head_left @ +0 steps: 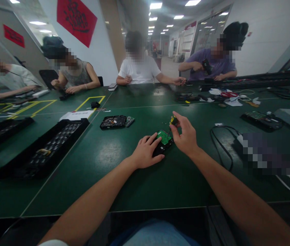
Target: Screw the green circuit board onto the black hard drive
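Green counter (70, 177), its side ends cut off; at left a long black tray (85, 125) holds rows of small parts too dim to identify plus a yellowish piece (43, 151), and a second tray (28, 121), cut by the frame edge, has murky contents. Left hand (148, 150) flat, fingers spread, pressing a dark drive (164, 137) on the counter in front of the wearer, covering much of its near-left part. Right hand (186, 135) grips a yellow-and-black screwdriver (173, 120) upright over the green board, tip hard to make out.
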`<state>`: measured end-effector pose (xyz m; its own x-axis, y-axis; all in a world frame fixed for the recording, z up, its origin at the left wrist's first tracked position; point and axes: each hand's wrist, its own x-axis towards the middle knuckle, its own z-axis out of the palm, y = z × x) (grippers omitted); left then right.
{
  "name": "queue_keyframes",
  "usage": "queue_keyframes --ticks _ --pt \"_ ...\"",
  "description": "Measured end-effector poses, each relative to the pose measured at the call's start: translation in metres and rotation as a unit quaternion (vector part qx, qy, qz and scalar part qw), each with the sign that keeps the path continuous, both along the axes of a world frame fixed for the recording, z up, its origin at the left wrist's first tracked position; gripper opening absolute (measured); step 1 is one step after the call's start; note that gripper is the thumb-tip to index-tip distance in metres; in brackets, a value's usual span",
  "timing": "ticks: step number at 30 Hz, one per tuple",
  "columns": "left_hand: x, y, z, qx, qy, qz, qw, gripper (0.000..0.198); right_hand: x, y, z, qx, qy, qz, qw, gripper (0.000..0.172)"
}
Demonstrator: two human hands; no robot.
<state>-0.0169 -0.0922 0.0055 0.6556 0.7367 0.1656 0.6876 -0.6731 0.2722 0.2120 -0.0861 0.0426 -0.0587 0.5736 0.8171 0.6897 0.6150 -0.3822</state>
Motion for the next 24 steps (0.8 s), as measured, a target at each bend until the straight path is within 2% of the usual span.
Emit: queue_keyframes --ticks 4,14,20,24 --pt "0.0002 0.0003 0.0012 -0.007 0.003 0.0 1.0 0.087 0.0015 0.0021 -0.004 -0.021 0.009 0.023 0.999 0.053" --pt "0.0003 0.0005 -0.0004 0.0 0.002 0.001 1.0 0.087 -0.0009 -0.0015 0.0023 0.017 -0.001 -0.023 1.0 0.045" --pt "0.0001 0.0008 -0.002 0.003 0.004 0.001 1.0 0.087 0.0003 0.0016 -0.002 0.001 -0.001 0.001 1.0 0.052" --pt "-0.0004 0.0004 -0.0014 0.008 0.006 -0.001 1.0 0.087 -0.0003 -0.0004 0.0002 0.005 0.003 -0.004 1.0 0.049"
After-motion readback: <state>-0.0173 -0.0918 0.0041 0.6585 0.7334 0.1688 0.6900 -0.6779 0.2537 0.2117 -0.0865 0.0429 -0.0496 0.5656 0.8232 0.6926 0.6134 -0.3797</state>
